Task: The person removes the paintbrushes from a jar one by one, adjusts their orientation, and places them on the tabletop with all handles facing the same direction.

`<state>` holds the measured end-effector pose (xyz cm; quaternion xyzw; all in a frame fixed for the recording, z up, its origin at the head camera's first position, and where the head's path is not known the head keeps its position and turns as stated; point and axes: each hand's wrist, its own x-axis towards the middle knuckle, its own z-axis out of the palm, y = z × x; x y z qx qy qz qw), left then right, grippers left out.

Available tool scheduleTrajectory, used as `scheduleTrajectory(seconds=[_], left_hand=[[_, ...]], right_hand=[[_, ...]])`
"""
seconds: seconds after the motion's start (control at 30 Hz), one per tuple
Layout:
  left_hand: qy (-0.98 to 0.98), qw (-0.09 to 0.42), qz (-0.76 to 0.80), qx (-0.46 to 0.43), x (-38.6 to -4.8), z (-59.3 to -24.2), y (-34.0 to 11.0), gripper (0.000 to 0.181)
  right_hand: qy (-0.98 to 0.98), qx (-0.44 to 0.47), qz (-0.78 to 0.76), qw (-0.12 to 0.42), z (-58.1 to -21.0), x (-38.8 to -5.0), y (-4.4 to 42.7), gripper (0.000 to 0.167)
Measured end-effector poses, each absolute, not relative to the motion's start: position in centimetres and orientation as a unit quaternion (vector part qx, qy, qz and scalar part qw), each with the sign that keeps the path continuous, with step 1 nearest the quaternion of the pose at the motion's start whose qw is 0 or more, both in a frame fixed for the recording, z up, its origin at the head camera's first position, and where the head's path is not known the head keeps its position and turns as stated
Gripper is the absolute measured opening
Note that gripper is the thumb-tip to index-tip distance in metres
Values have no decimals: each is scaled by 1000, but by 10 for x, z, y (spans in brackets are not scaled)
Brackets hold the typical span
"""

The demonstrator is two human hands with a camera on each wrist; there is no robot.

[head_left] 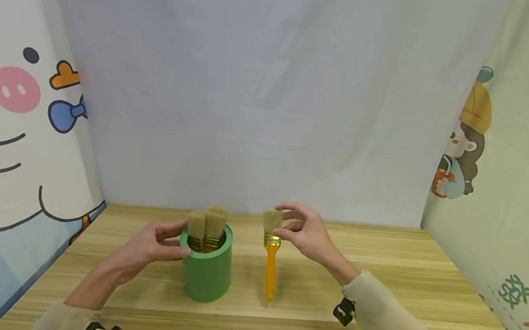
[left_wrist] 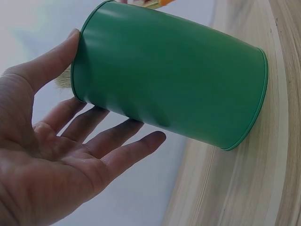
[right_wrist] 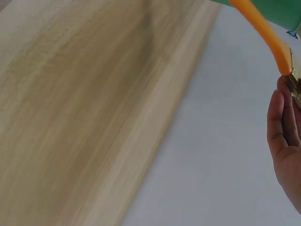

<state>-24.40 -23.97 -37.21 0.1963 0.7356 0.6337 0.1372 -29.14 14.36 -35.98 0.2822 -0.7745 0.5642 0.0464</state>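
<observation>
A green cylindrical container [head_left: 207, 277] stands upright on the table, holding several brushes [head_left: 206, 224] with their bristles up. My left hand [head_left: 150, 244] holds the container at its rim; the left wrist view shows the thumb and fingers of that hand [left_wrist: 70, 155] around the green wall [left_wrist: 169, 75]. To the right of the container, my right hand [head_left: 306, 233] pinches a brush with an orange handle [head_left: 270, 274] by its bristle end, the handle pointing down. In the right wrist view the orange handle [right_wrist: 265, 35] rises from beside the fingers of my right hand [right_wrist: 287, 136].
The wooden table [head_left: 368, 257] extends around both hands. Behind it hangs a pale cloth [head_left: 250, 93]. Printed cloths with cartoon figures stand at the left [head_left: 18, 180] and at the right [head_left: 494, 199].
</observation>
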Motion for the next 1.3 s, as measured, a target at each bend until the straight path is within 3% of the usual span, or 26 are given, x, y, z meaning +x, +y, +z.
scheduleTrajectory(seconds=[0.87, 1.17, 1.3], left_hand=[[746, 128, 624, 196, -244, -372, -239, 84], [748, 130, 624, 185, -243, -372, -239, 87], [749, 132, 624, 183, -243, -373, -239, 87]], right_hand=[[-761, 218, 606, -78, -408, -313, 143, 52], [-768, 199, 601, -98, -420, -322, 139, 51], [-796, 206, 563, -82, -426, -326, 139, 47]])
